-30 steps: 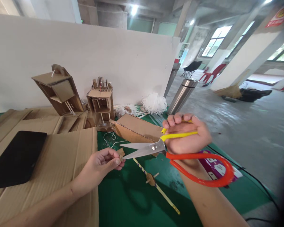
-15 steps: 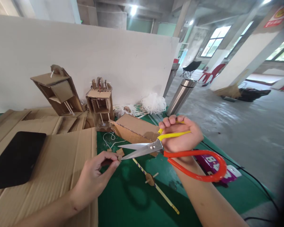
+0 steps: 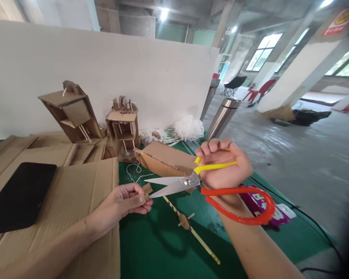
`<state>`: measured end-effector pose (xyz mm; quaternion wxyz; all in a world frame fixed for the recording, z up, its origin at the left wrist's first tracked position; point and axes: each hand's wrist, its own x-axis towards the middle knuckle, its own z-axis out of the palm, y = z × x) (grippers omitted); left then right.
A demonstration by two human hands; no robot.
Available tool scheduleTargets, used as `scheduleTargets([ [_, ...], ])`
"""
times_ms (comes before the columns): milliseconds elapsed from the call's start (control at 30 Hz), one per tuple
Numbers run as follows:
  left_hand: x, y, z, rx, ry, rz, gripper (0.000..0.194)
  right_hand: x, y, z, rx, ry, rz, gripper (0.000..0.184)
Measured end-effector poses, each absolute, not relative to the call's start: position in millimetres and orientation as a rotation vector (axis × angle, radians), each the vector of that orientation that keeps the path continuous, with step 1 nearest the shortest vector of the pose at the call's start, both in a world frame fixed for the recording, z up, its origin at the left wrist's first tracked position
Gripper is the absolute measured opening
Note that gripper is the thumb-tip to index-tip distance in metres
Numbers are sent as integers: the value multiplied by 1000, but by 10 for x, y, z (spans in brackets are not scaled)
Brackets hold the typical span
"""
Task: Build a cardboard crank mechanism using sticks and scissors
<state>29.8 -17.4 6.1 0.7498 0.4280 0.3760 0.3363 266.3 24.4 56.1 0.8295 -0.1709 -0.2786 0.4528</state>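
Note:
My right hand [image 3: 225, 164] is closed round the yellow handle of a pair of scissors [image 3: 174, 186]; the other, red handle hangs loose beside the wrist. The blades stand apart and point left. My left hand [image 3: 128, 199] pinches a small cardboard piece [image 3: 146, 195], and the tip of the lower blade touches it or lies right against it. Below the blades, a striped paper straw [image 3: 202, 243] lies on the green table, with a cardboard disc [image 3: 184, 221] and a thin white stick crossing it.
Cardboard sheets [image 3: 84, 197] with a black tablet [image 3: 23, 197] cover the left side. Two cardboard box models [image 3: 72, 112] stand behind. A cardboard box piece [image 3: 168, 157], white rubber bands [image 3: 189, 128], a steel flask [image 3: 223, 118] and a purple packet [image 3: 257, 201] lie around the hands.
My left hand has turned, its fingers now curled beneath the small cardboard piece. The scissors and my right hand have hardly moved, the blades still apart.

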Motion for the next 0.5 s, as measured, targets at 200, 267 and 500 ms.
scheduleTargets([
  [200,323,-178,20,1016,844,852,30,2654,307,499,-426,-490,968,13],
  [267,330,-195,14,1077,846,881,30,2638,319,503,-461,-434,977,13],
  [500,350,-325,-13,1359,962,1039,29,2616,315,536,-515,-316,1003,16],
])
